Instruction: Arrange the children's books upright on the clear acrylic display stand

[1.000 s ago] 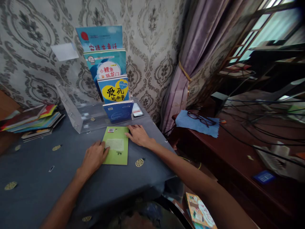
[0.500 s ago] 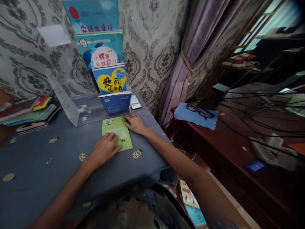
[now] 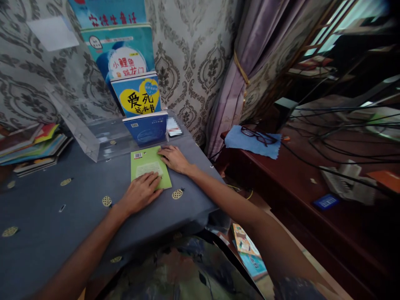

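A light green book (image 3: 149,160) lies flat on the cloth-covered table, its barcode side up. My left hand (image 3: 145,189) rests palm down over its lower left part, fingers stretched out. At the upper right edge of the book lies my right hand (image 3: 173,158), fingers extended and touching the cover. Just behind the book stands a clear display rack (image 3: 83,139). It holds a blue book (image 3: 148,130) in front, then a blue book with a yellow heart (image 3: 137,98), a teal book (image 3: 120,43) and another blue book (image 3: 109,10) higher up.
Stacked books (image 3: 37,146) sit at the table's left. A phone-like item (image 3: 174,127) lies right of the rack. On the dark red desk (image 3: 281,183) are a blue cloth (image 3: 250,143), glasses (image 3: 259,134) and tangled cables. Below, more books (image 3: 250,250) lie near my right forearm.
My left hand has slid slightly right across the green book, uncovering its left side and covering more of its lower right. My right hand stays at the upper right edge. The view has shifted slightly.
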Available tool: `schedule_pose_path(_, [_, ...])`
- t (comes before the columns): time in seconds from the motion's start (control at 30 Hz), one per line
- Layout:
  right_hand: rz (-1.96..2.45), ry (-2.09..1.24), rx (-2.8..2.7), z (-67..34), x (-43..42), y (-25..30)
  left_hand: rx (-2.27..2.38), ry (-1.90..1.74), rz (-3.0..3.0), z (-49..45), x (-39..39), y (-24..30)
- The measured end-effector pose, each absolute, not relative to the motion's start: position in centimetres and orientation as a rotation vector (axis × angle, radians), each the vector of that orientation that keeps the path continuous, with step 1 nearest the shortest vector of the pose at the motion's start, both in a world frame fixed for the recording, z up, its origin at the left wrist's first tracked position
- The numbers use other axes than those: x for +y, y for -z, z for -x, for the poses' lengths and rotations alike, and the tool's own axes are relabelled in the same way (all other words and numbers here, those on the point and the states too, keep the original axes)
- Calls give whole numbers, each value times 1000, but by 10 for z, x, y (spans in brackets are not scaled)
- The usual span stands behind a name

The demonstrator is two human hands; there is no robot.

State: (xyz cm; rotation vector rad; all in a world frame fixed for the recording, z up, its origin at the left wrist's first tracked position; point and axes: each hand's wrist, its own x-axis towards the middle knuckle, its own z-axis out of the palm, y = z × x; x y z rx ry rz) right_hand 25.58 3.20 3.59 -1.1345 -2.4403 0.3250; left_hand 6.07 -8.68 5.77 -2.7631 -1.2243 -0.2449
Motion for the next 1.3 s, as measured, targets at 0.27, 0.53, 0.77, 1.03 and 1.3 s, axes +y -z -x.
schedule_pose_path(0.27, [828,-841,-2160,-276,-16,-35,-1192,369,2751,-58,-87,-54])
schedule_pose_path(0.53, [755,-1064,-2069,-300,-45,-38,-1213,308,2779,-59,-88,-52])
schedule_pose_path(0.77, [748,-1096,-2057,-300,-44,-38,-1192,257,2784,-61,-87,-55])
schedule_pose_path(1.03, [722,-1120,-2091,-304,-46,-44,-1188,283,2802,-60,-87,-59])
schedule_pose_path(1.3, [661,-1100,-2103,-304,-44,-40,-1127,313,2740,-60,-87,-60])
